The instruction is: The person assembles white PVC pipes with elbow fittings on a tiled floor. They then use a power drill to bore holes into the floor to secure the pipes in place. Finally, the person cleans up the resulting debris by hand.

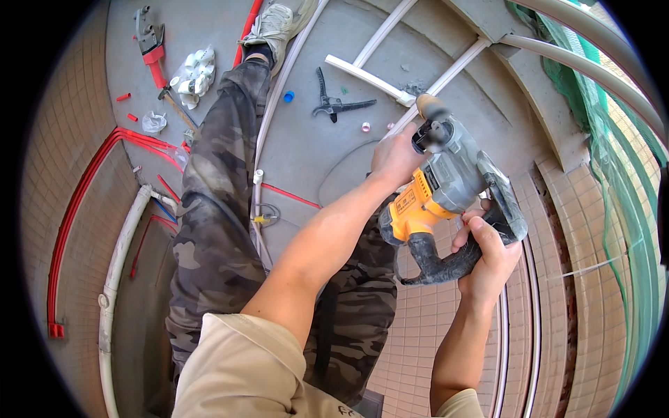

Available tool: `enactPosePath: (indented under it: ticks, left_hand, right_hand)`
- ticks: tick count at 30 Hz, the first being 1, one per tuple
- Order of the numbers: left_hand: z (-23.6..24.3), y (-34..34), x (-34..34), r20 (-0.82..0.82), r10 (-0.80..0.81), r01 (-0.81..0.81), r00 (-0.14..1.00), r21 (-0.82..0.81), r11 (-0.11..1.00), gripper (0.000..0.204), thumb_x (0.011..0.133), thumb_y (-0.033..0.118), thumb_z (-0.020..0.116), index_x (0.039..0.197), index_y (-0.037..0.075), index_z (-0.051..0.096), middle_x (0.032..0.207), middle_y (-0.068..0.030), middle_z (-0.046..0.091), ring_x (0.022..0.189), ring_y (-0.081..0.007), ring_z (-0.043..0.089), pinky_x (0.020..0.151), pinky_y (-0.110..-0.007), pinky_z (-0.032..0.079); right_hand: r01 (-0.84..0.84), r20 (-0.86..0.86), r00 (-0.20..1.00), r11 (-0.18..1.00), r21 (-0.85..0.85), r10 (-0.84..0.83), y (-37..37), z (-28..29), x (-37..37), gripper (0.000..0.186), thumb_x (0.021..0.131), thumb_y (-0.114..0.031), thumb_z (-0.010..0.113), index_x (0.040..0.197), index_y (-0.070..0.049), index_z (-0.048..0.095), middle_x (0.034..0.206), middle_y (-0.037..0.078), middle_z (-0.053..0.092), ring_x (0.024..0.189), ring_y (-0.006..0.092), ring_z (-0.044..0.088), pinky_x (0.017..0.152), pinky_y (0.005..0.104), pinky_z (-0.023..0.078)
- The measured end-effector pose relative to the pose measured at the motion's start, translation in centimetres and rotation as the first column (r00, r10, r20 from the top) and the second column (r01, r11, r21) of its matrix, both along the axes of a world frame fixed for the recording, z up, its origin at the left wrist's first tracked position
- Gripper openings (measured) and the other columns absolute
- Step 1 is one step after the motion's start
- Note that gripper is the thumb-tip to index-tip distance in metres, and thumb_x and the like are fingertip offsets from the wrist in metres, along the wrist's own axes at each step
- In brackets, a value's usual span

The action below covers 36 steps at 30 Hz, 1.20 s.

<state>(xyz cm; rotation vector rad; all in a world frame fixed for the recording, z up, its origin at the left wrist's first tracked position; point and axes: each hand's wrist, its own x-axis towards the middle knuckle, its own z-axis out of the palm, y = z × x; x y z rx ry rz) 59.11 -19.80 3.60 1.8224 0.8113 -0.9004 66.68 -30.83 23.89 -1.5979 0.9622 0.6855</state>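
A yellow, grey and black rotary hammer drill (446,182) is held up in front of me, over the floor and to my right. My left hand (398,159) is closed around its front end, by the side handle, with some fingers hidden behind the tool. At the rear, my right hand (490,261) wraps round the black grip, thumb on the near side. The drill's tan front end (432,108) points away from me. Whether a bit sits in it I cannot make out.
Pipe-cutting pliers (336,106), white pipes (373,82) and a blue cap (288,97) lie on the floor ahead. Farther left are a red-handled tool (152,52), a hammer (180,111) and bagged white fittings (196,75). Red conduits (68,209) climb the left wall; green netting (603,174) hangs right.
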Motion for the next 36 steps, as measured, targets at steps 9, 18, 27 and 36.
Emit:
enactPosePath:
  ticks: [9, 18, 27, 36]
  left_hand:
    - [-3.0, 0.5, 0.5, -0.002, -0.039, 0.039, 0.999, 0.024, 0.999, 0.033, 0.084, 0.032, 0.078, 0.103, 0.009, 0.064, 0.095, -0.0228, 0.074, 0.093, -0.0432, 0.071, 0.081, -0.052, 0.055]
    - [-3.4, 2.1, 1.5, -0.044, -0.112, 0.112, 0.993, -0.008, 0.994, 0.046, 0.083, 0.042, 0.078, 0.116, 0.011, 0.067, 0.101, -0.0212, 0.076, 0.102, -0.04, 0.072, 0.089, -0.05, 0.055]
    - [-5.6, 1.5, 0.6, -0.017, -0.157, 0.157, 0.987, 0.027, 0.987, 0.045, 0.083, 0.044, 0.078, 0.112, 0.011, 0.067, 0.1, -0.0216, 0.075, 0.101, -0.0423, 0.071, 0.087, -0.051, 0.055]
    - [1.6, -1.2, -2.3, 0.003, -0.188, 0.186, 0.982, 0.108, 0.977, 0.046, 0.08, 0.042, 0.081, 0.11, 0.011, 0.063, 0.09, -0.0226, 0.074, 0.091, -0.0445, 0.071, 0.08, -0.054, 0.056]
  right_hand:
    - [0.006, 0.02, 1.0, 1.0, 0.014, -0.006, 0.4, -2.8, 0.1, 0.029, 0.085, 0.0, 0.067, 0.113, 0.006, 0.06, 0.085, 0.013, 0.069, 0.056, 0.0159, 0.061, 0.05, 0.028, 0.049]
    - [0.082, 0.016, 0.996, 0.996, 0.043, -0.083, 1.7, -4.1, 0.0, 0.015, 0.086, 0.001, 0.066, 0.099, 0.003, 0.058, 0.074, 0.01, 0.062, 0.051, 0.0166, 0.06, 0.048, 0.0298, 0.049]
    - [0.153, 0.001, 0.988, 0.985, 0.077, -0.154, 0.9, -5.2, -0.6, 0.016, 0.086, -0.001, 0.067, 0.099, 0.004, 0.059, 0.072, 0.009, 0.063, 0.052, 0.016, 0.059, 0.048, 0.0308, 0.048]
    - [0.185, 0.039, 0.981, 0.98, 0.075, -0.188, -3.4, 2.0, -5.3, 0.041, 0.084, -0.005, 0.071, 0.121, 0.008, 0.06, 0.093, 0.013, 0.07, 0.056, 0.0145, 0.06, 0.049, 0.0269, 0.048]
